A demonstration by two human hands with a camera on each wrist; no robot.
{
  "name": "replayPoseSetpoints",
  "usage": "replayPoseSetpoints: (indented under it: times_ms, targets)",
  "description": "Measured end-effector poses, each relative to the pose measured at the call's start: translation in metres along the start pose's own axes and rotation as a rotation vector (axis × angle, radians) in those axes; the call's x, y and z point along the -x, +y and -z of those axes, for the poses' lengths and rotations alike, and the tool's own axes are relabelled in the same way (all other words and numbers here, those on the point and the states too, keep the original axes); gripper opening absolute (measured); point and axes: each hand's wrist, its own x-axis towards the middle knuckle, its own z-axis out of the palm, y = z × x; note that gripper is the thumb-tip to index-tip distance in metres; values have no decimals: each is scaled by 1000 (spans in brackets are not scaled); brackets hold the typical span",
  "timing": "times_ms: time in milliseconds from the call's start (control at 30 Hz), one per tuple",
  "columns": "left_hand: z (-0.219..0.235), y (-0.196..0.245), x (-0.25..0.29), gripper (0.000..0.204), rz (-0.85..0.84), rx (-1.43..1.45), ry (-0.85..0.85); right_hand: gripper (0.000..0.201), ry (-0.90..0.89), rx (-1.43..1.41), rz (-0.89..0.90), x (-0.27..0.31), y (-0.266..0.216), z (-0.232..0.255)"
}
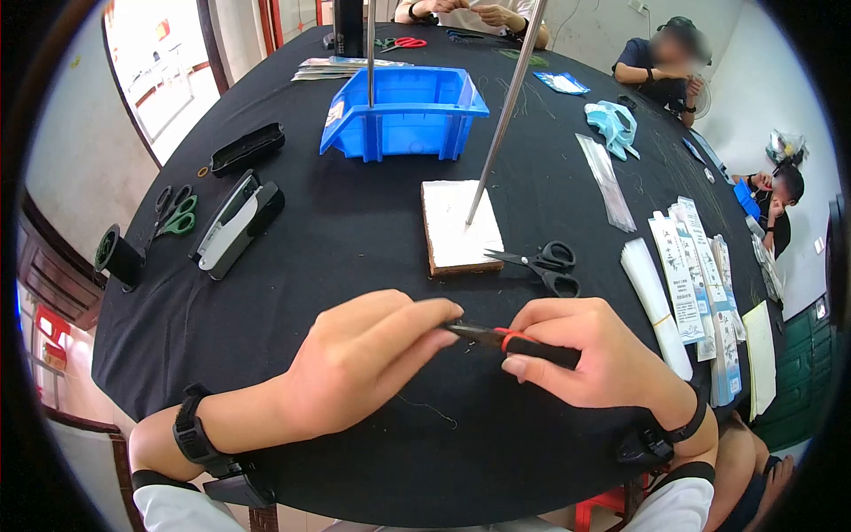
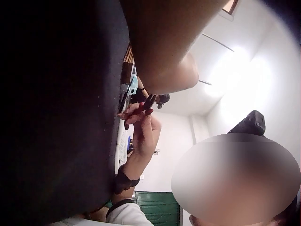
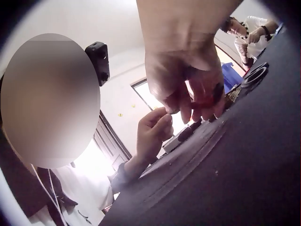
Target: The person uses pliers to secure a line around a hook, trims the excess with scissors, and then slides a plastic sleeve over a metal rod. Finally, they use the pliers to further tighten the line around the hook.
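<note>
My right hand (image 1: 589, 350) grips pliers (image 1: 541, 348) with black-and-red handles, their metal nose pointing left. At the tip of that nose, the thumb and forefinger of my left hand (image 1: 359, 359) pinch a small dark piece, mostly hidden by the fingers; I cannot tell what it is. In the left wrist view the right hand (image 2: 146, 132) shows around the red-and-black handles. The right wrist view has the left hand (image 3: 153, 132) meeting the right hand (image 3: 188, 89) close over the black cloth. A thin thread (image 1: 430, 408) lies below the hands.
Beyond the hands stands a metal rod (image 1: 498, 124) on a white-topped block (image 1: 461, 239), with black scissors (image 1: 545, 264) beside it. A blue bin (image 1: 403, 129) is farther back. Left lie a stapler (image 1: 235, 226), green-handled scissors (image 1: 177, 217) and a spool (image 1: 118, 255); right, printed packets (image 1: 678, 275).
</note>
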Motion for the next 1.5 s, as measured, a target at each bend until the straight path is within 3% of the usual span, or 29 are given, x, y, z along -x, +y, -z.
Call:
replayPoseSetpoints:
  times_ms: [133,167,267,367,467,867,1500]
  targets:
    - [1,5,0,21,318,143,5,18,91,-14,27,0,7,-1]
    - [0,4,2,19,474,300,2,17,105,-8,23,-1,8,-1]
    - [-2,4,2,20,576,532,49,17,230,58,92,-4,13,-9]
    - [-4,1,4,20,594,629,52,20,244,151,147,-5,13,-12]
    - [0,8,0,21,735,717,26,20,262,244,200,-6,11,-13]
    - [-1,7,1,22,765,859,33,20,310,327,223,-5,10,-16]
    - [-2,7,0,22,741,797,-18,20,277,275,227,-3,8,-18]
